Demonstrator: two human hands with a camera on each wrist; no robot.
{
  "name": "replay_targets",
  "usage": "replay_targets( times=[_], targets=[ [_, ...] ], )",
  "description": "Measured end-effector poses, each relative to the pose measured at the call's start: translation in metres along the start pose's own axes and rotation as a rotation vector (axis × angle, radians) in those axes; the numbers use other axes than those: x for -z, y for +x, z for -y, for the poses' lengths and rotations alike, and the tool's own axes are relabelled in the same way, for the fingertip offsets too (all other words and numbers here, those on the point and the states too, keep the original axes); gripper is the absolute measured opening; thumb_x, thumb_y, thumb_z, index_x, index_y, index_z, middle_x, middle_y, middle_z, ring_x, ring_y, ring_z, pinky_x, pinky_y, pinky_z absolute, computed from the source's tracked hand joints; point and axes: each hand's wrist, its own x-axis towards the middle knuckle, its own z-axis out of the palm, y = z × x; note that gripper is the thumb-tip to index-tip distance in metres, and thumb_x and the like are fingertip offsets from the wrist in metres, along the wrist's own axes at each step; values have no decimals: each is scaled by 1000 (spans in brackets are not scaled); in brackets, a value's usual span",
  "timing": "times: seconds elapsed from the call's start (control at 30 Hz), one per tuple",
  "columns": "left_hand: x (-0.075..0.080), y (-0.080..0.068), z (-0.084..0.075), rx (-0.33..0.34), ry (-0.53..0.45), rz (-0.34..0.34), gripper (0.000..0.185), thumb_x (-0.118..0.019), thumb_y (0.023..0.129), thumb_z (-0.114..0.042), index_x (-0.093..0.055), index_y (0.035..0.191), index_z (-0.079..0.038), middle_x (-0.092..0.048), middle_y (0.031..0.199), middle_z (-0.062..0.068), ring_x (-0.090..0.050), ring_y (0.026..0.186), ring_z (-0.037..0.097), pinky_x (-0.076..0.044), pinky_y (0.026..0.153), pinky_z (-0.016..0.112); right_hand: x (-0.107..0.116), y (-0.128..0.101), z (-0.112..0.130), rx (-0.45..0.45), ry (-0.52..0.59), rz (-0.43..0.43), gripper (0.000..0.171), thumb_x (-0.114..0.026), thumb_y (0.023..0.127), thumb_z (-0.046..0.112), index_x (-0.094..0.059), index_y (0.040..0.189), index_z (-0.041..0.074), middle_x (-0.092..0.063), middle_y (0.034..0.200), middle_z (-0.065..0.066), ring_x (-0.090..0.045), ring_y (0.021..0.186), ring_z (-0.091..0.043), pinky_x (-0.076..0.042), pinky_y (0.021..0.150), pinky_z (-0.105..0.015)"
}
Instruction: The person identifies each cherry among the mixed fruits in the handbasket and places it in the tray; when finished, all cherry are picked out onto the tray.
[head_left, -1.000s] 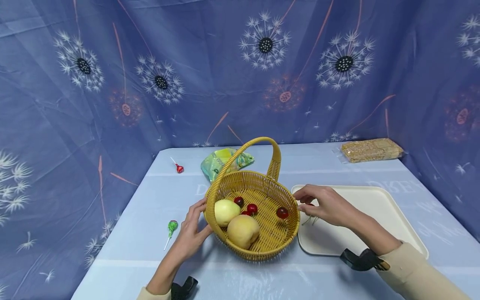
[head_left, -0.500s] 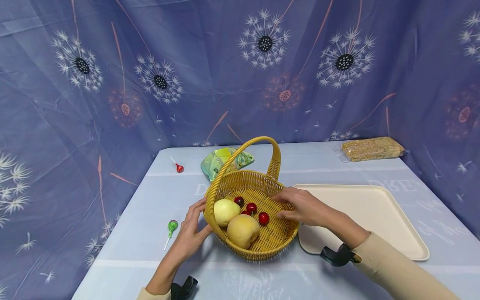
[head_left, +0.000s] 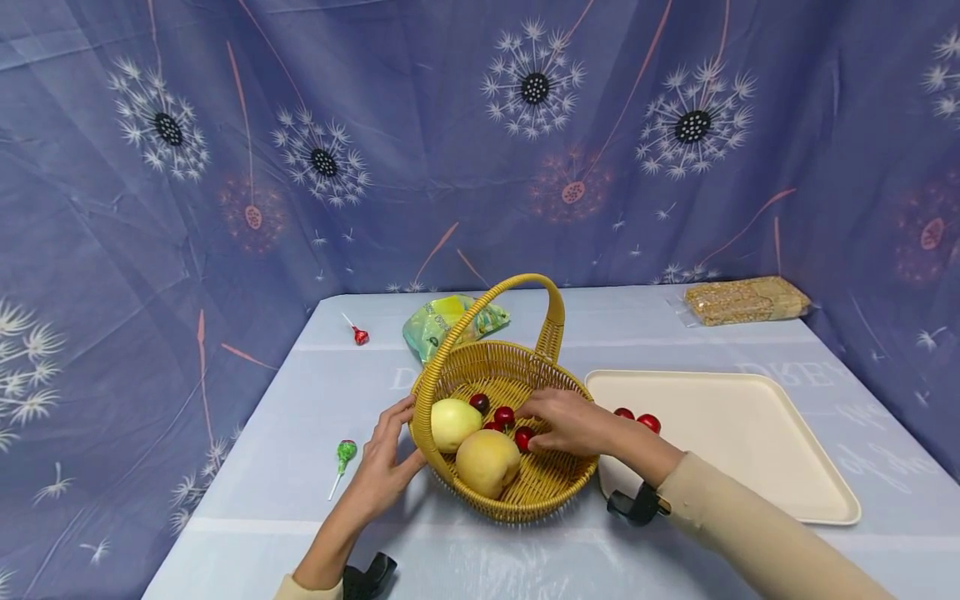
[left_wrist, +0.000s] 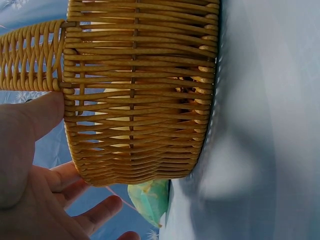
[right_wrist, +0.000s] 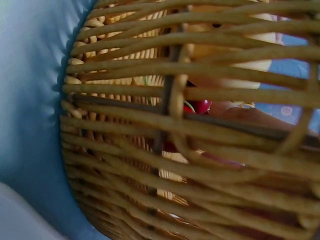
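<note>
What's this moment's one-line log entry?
left hand: touching yellow wicker basket | right hand: inside, by round red cherries | right grip: unclear

We are at a curtained-off tabletop booth: blue dandelion-printed fabric (head_left: pixel 420 150) hangs along the back and both sides of a pale blue, cloth-covered table (head_left: pixel 480 558). What kind of building surrounds it, we cannot tell.

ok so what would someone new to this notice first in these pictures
Probably the yellow wicker basket near the middle of the table, holding two pale fruits and some red cherries. Next, the left hand touching its outer side and the right hand inside it by the cherries, then the blue dandelion curtain behind.
</note>
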Motion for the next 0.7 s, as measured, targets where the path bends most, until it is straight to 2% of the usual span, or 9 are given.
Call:
replay_targets(
  times=[0.23,0.47,0.7],
  targets=[
    [0,-1,0,-4,-6,3,53,-66,88,-28,-45,134,-15,-31,151,9,-28,140,34,-20,101,65,-6,4,2,1,-8,73,39,-71,83,27,-64,119,14,-64,116,-4,-60,109,-21,-48,90,-41],
    [-1,-1,1,9,-3,6,54,-66,87,-30,-44,135,-16,-31,152,8,-27,141,33,-19,102,65,-11,8,0,24,-22,86,35,-73,82,24,-66,115,15,-64,109,-3,-61,99,-16,-50,80,-32],
    [-1,-1,0,10,-3,8,55,-66,87,-30,-44,135,-15,-30,152,9,-27,141,34,-18,102,66,-13,9,0,41,-57,109,32,-72,82,20,-67,113,14,-65,108,-4,-62,98,-17,-51,80,-32]
  ],
)
